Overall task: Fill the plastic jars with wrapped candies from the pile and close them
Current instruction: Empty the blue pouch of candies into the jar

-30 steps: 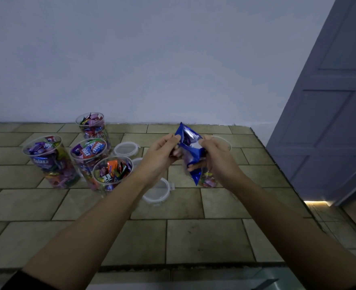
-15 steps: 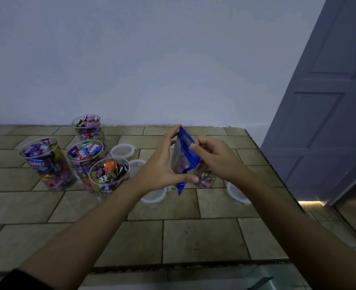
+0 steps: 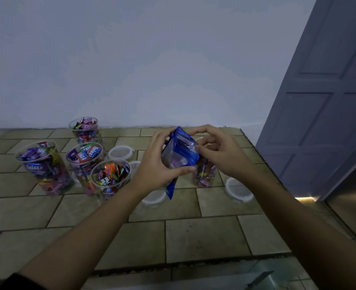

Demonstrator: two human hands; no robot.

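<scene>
A blue and clear candy bag (image 3: 180, 159) is held up over the tiled counter. My left hand (image 3: 157, 162) grips its left side, thumb under the clear front. My right hand (image 3: 219, 152) pinches the bag's top right edge. Behind the bag stands a clear plastic jar (image 3: 204, 174) partly filled with wrapped candies, mostly hidden by my right hand. Several open jars full of candies stand at the left, among them a near one (image 3: 110, 177), a left one (image 3: 44, 167), a middle one (image 3: 85, 156) and a far one (image 3: 86, 129).
Loose clear lids lie on the tiled counter (image 3: 204, 237): one behind the jars (image 3: 120, 152), one under my left wrist (image 3: 153, 199), one at the right (image 3: 239, 190). A grey door (image 3: 323, 105) stands at the right beyond the counter's edge. The wall runs along the back.
The bag has turned so its clear front faces me, and both hands have shifted their hold on its top. The camera view dipped slightly.
</scene>
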